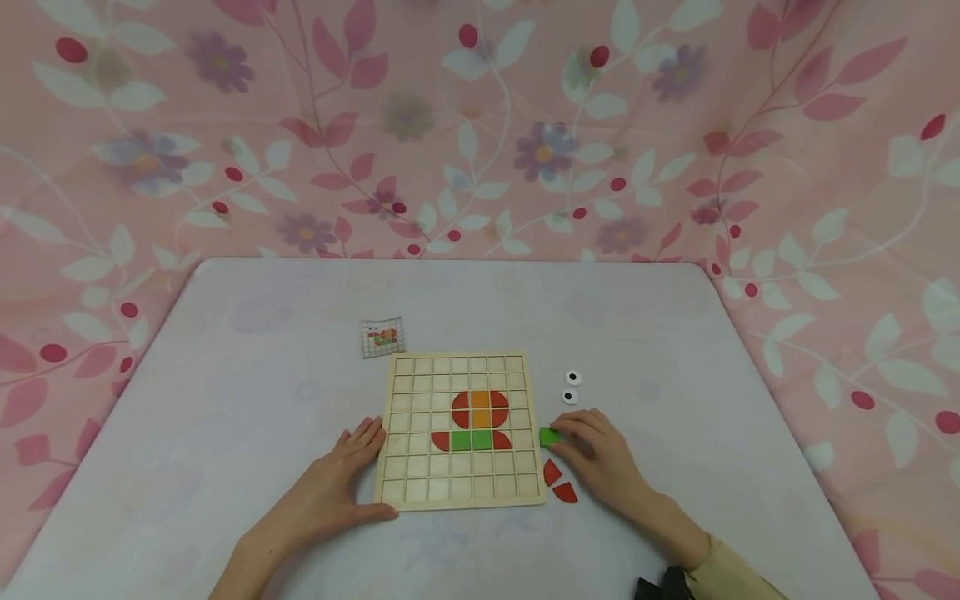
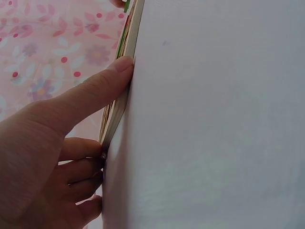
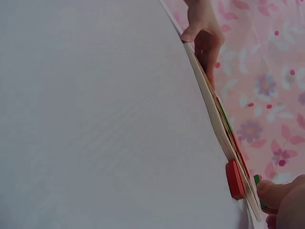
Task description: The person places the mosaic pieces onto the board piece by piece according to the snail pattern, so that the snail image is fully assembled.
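A square wooden grid board (image 1: 459, 505) lies on the table. My left hand (image 1: 330, 479) rests against its left side, fingers extended along the edge and thumb at the near-left corner. In the left wrist view the thumb presses the board's edge (image 2: 120, 109). Beyond the board's right edge, my right hand (image 1: 603, 458) pinches a green square tile (image 1: 549, 437) between thumb and fingertips. On the grid, orange squares (image 1: 480, 409) sit between red quarter-circle tiles (image 1: 499, 409). Below them, two green squares (image 1: 471, 440) have a red quarter-circle at each end.
Two loose red quarter-circle tiles (image 1: 566, 493) lie near my right hand. Two round eye pieces (image 1: 572, 387) lie above it. A small picture card (image 1: 382, 338) is by the board's far-left corner. A black object (image 1: 663, 585) shows near the right sleeve.
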{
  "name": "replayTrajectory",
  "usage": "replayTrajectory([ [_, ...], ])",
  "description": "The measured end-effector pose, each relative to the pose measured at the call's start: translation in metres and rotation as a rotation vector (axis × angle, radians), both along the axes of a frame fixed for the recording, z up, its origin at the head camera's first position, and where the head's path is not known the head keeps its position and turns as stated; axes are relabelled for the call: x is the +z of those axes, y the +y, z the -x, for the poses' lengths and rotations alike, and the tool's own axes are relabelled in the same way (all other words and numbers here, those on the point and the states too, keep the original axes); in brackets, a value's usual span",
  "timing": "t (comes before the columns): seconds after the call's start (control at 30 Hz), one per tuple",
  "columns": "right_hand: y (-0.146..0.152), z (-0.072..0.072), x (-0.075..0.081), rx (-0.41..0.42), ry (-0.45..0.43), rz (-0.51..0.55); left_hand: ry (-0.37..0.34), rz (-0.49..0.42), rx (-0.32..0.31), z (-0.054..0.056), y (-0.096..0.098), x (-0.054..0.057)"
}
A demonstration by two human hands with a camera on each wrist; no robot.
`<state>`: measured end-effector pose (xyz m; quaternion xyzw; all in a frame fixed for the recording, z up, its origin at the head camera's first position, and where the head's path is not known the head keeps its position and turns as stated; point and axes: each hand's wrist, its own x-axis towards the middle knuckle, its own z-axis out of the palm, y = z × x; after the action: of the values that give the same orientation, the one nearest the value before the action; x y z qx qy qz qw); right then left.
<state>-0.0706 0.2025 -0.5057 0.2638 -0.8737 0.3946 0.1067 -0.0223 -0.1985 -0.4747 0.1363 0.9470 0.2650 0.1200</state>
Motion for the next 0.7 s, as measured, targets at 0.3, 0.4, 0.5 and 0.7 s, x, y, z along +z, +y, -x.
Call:
replayTrajectory([
  [0.3,-0.035,0.015,0.004,0.077,0.072,0.018,0.001,0.004,-0.005,0.001,0.0,0.001],
  [0.4,-0.048,0.019,0.006,0.103,0.091,0.014,-0.002,0.005,-0.003,0.002,0.0,0.001],
  [0.5,-0.059,0.022,0.006,0.116,0.103,-0.007,-0.01,0.004,-0.002,0.002,0.0,0.001],
  [0.7,-0.075,0.023,0.006,0.149,0.118,-0.039,-0.018,0.006,-0.002,0.003,0.001,0.001],
])
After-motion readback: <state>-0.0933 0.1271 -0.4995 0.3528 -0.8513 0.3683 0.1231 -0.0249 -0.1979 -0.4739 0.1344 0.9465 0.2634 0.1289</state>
